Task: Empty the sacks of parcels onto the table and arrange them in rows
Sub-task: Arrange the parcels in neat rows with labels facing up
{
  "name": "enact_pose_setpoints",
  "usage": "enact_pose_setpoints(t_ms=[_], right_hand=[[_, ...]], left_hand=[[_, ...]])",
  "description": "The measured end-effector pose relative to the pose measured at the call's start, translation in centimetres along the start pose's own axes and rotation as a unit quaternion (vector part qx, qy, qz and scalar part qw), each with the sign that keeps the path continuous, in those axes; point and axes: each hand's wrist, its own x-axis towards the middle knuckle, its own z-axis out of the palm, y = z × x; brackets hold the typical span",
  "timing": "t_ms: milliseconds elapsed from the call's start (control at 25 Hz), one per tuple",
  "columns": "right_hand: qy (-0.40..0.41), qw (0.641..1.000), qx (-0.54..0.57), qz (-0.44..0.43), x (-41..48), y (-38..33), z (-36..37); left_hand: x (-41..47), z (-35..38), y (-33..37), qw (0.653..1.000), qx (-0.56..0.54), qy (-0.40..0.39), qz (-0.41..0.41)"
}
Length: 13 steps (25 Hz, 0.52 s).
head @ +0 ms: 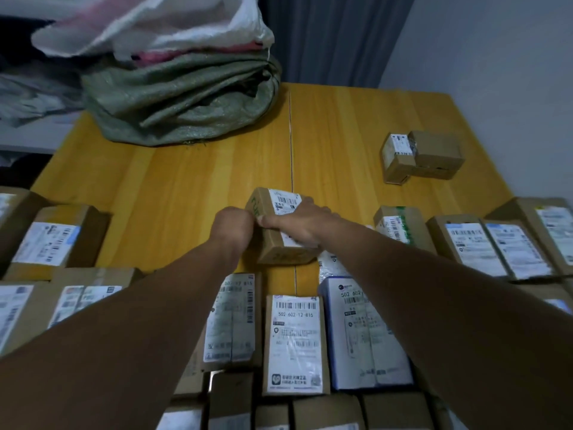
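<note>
Nearest: parcels (400,411) packed edge to edge in rows along the near side of the table (186,181), labels up. Middle parcel (294,342) reads "502 602-12-815". The white parcel (362,333) touching its right side starts "502 602"; the rest is under the forearm.

Just past those rows, both hands are on one brown box (273,252) sitting on the table seam. The right hand (297,223) is laid over the top, with the thumb hooked on the left edge and the fingers wrapped over the far right side. It has a firm hold. The left hand (234,225) is curled tight against the box's left side, next to the right thumb. Its fingers are hidden, so I can't tell if it grips. The box has a barcode label on top and green lettering on its side, unreadable.

Beyond: bare wood across the table middle. Two small boxes (421,156) touch each other near the right edge, well apart from the rows. A slumped green sack (183,97) is at the far left corner, with a white sack (148,23) on top of it. A grey curtain (328,38) is behind.
</note>
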Motion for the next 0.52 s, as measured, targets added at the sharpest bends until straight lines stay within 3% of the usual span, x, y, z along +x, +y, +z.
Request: enact_pose_setpoints(t_ms=[200,520], right_hand=[[-0.023,0.999,0.02,0.045,-1.4,1.4,0.9],[-0.01,0.996,0.08,0.032,-1.9,2.7,0.2]], left_hand=[[-1.5,0.1,-1.0,0.995,0.072,-0.072,-0.025],[-0.7,1.3,-1.8,0.989,0.123,-0.079,-0.006]])
